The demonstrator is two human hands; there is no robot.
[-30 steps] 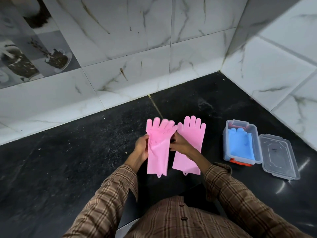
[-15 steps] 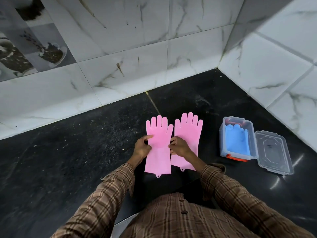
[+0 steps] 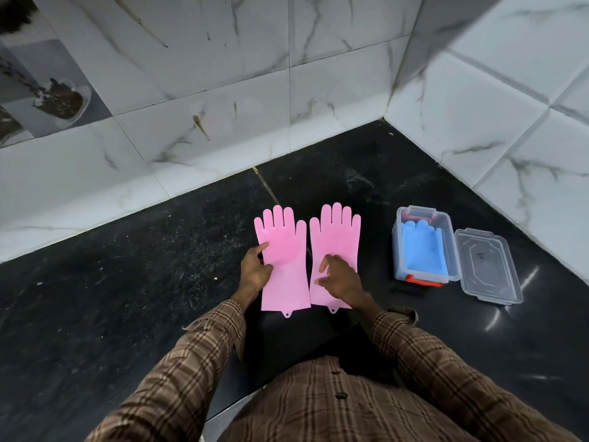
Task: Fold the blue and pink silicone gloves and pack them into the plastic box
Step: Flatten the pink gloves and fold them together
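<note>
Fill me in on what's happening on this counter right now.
A person is packing silicone gloves. Two pink gloves lie flat side by side on the black counter, fingers toward the wall. The left hand holds the edge of the left pink glove; the right hand rests with spread fingers on the right pink glove. The blue gloves already sit in the open plastic box, its lid beside it. Neither pink glove is folded yet.

Both gloves under the hands were plain pink: the left pink glove and the right pink glove. To the right of the grip, blue gloves lay in a clear plastic box with an orange-red latch. The sleeves wore a brown plaid, the countertop was speckled black, and the wall tiles were white with grey veins.
</note>
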